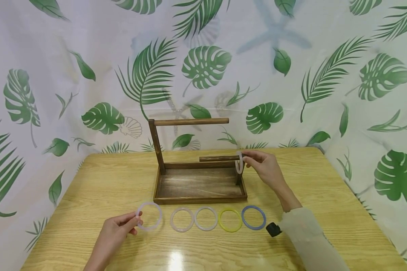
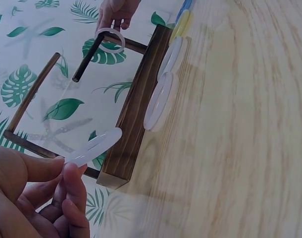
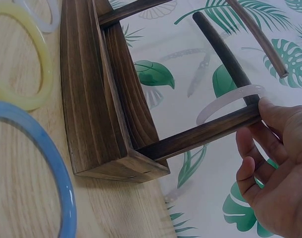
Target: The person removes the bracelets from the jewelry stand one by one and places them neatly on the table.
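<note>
A pale translucent lilac bangle (image 1: 161,216) is pinched upright between the thumb and fingers of my left hand (image 1: 117,229), above the table in front of the stand. My right hand (image 1: 266,167) is at the post end of the lower bar (image 1: 217,158) of a dark wooden stand (image 1: 200,200). Its thumb and fingertips hold a pale pinkish bangle (image 3: 225,98), which encircles that bar close to the post. The right index fingertip is partly hidden behind the thumb in the right wrist view. The stand's longer upper bar (image 1: 191,122) carries nothing.
In a row before the stand lie a pinkish bangle (image 1: 172,222), a clear whitish bangle (image 1: 196,222), a yellow bangle (image 1: 220,224) and a blue bangle (image 1: 264,219). Under them is a wood-grain table (image 1: 98,195). A leaf-printed cloth (image 1: 88,37) hangs behind.
</note>
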Motion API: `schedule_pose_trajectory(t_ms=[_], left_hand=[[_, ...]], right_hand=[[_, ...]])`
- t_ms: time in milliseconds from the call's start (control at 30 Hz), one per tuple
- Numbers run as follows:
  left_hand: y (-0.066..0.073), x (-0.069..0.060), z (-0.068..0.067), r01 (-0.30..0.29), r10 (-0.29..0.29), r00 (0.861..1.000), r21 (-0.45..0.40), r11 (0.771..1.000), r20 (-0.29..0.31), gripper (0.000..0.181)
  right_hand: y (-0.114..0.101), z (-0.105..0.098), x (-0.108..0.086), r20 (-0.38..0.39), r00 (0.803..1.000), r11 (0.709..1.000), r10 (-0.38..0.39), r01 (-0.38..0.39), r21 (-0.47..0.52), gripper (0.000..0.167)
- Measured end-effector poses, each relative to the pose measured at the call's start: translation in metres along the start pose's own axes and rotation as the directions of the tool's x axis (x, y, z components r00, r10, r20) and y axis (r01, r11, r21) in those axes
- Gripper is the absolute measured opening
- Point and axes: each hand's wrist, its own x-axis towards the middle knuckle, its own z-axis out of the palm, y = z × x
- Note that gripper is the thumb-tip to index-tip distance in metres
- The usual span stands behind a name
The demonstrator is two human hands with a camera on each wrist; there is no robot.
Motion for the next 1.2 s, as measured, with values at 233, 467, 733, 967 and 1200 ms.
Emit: schedule_pose_trajectory(t_ms=[233, 467, 733, 967, 1200], left_hand=[[-0.003, 0.002, 0.002, 0.008, -0.008, 1.000, 0.021, 1.000, 0.012, 0.033], [-0.007, 0.005, 0.003, 0.015, -0.015, 1.000, 0.024, 1.000, 0.012, 0.033], [-0.009, 0.006, 0.006, 0.006, -0.006, 1.000, 0.020, 1.000, 0.010, 0.032], [-0.012, 0.008, 0.007, -0.009, 0.009, 1.000, 0.038, 0.999, 0.012, 0.033], [-0.013, 0.010, 0.009, 0.018, -0.018, 1.000, 0.019, 1.000, 0.001, 0.032]], right_hand=[[0.006, 0.000, 0.001, -0.002, 1.000, 1.000, -0.004, 0.004, 0.013, 0.030], [-0.011, 0.001, -0.003, 0.003, 1.000, 1.000, 0.000, 0.000, -0.007, 0.029], [-0.036, 0.000, -0.009, 0.009, 1.000, 1.000, -0.017, 0.017, -0.019, 0.028], [-0.035, 0.000, -0.009, 0.007, 1.000, 1.000, -0.011, 0.011, -0.021, 0.028], [-0.035, 0.000, -0.009, 0.006, 1.000, 0.999, -0.021, 0.021, -0.026, 0.029]])
